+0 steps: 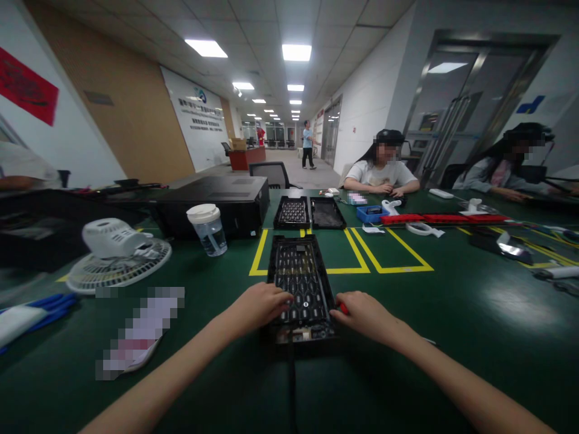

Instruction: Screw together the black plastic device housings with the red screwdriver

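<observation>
A long black case [322, 265] with rows of small dark, metallic-looking pieces lies before me, a black cord [292, 374] running from its near end toward me. My left hand [262, 306] is closed over the case's left edge, fingertips on the rows inside. Beside the right edge, my right hand [364, 312] is closed around a small red thing [342, 308]; most of it is hidden, so its kind is unclear. Farther back sits another black case [293, 212] with rows of shiny pieces, next to a shallow black tray [327, 213].
On the left stand a white fan [120, 253], a lidded cup [208, 232] and a large black box [212, 202]. Yellow tape [316, 272] marks the green table. A blue bin [371, 213] and red strips [443, 219] lie back right. A co-worker [384, 172] sits across.
</observation>
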A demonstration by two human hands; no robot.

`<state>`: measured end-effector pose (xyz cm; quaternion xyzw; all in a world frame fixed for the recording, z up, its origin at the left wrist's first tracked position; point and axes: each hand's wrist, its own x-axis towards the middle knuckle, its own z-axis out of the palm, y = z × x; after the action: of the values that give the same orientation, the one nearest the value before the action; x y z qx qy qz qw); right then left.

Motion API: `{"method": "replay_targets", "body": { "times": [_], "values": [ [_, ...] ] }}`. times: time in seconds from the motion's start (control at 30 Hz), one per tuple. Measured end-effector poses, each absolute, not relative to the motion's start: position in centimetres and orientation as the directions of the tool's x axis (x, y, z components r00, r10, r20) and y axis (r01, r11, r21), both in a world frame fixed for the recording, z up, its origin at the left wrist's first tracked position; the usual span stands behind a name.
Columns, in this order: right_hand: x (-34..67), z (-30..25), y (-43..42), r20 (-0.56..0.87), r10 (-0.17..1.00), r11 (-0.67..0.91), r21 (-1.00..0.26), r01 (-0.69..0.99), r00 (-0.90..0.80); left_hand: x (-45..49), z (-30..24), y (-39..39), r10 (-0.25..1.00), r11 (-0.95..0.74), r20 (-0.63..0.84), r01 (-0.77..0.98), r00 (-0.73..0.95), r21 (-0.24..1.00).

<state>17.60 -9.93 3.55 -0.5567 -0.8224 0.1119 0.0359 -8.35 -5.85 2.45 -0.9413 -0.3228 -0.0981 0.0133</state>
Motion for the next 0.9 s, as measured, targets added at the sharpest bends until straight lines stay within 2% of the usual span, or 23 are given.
{"method": "replay_targets", "body": {
  "times": [0.07, 0.13, 0.3, 0.53, 0.9],
  "values": [
    [17.5, 3.6, -9.6, -0.061, 0.929, 0.345, -0.222, 0.912, -0.366, -7.2, 2.1, -4.2, 0.624, -0.781, 0.155, 0.609, 0.766, 0.138],
    [17.3, 3.4, -9.4, -0.045, 0.938, 0.328, -0.202, 0.923, -0.343, -6.0, 1.6, -3.1, 0.632, -0.773, 0.137, 0.606, 0.763, 0.187],
    [16.5, 1.6, -9.2, -0.025, 0.974, 0.220, -0.153, 0.963, -0.227, -3.8, 0.5, -2.3, 0.598, -0.799, 0.106, 0.578, 0.795, 0.166],
    [15.9, 0.1, -9.3, 0.077, 0.986, 0.152, -0.048, 0.987, -0.148, -3.2, -0.1, -1.7, 0.618, -0.778, 0.106, 0.586, 0.779, 0.227],
    [16.4, -0.1, -9.1, 0.109, 0.988, 0.117, -0.055, 0.992, -0.110, -1.8, -0.8, -0.8, 0.642, -0.759, 0.147, 0.597, 0.752, 0.262]
  ]
}}
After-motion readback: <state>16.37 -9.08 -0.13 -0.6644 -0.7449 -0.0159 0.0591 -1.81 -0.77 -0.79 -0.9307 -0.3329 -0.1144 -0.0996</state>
